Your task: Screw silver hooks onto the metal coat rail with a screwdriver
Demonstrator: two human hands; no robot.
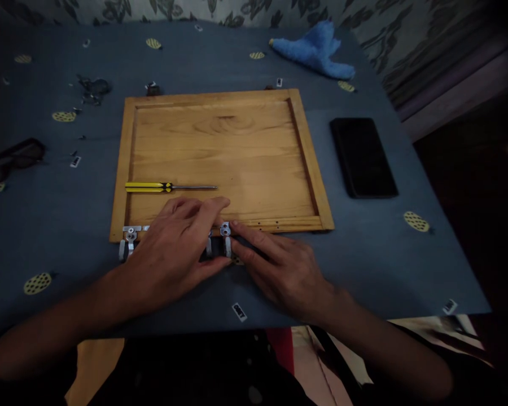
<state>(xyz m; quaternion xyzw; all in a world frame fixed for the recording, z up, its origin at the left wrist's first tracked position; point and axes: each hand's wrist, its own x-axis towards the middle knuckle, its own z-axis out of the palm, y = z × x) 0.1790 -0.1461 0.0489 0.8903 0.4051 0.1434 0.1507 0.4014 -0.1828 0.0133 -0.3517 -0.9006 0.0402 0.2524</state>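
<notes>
A shallow wooden panel with a raised frame (220, 152) lies on the table. Along its near edge sits a dark strip with silver metal fittings (131, 235), one of which shows two holes near the strip's right end. My left hand (173, 242) is wrapped over the middle of this strip, its thumb along the near side, hiding part of the metal. At the right end, my right hand (283, 270) pinches the two-holed metal fitting (225, 230) with its fingertips. A screwdriver (152, 186) with a yellow and black handle rests on the panel just beyond my left hand.
A black phone-like slab (364, 158) lies right of the panel. Behind stands a blue plush toy (313, 52). Eyeglasses (21, 155) are at the far left, with small dark parts (93, 87) and several screws nearer the panel. The tablecloth (364, 270) ends close to my body.
</notes>
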